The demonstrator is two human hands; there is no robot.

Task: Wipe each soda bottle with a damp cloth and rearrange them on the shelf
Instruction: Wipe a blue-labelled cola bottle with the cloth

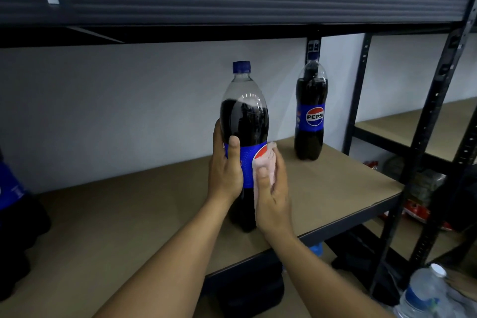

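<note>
Head view: left hand (225,170) wraps the soda bottle (244,121) at its blue label, with the thumb across the front and the fingers curled round the back. The bottle is upright over the front of the shelf board (154,201) (can't tell if its base rests on it). Right hand (273,196) holds a pale pink cloth (263,162) against the label's right side, thumb pinning the cloth. A second bottle (311,111) stands upright further back at the right end of the same board, well apart. A third bottle (13,201) sits at the far left edge, cut off by the frame. A clear water bottle (428,289) is low at bottom right.
</note>
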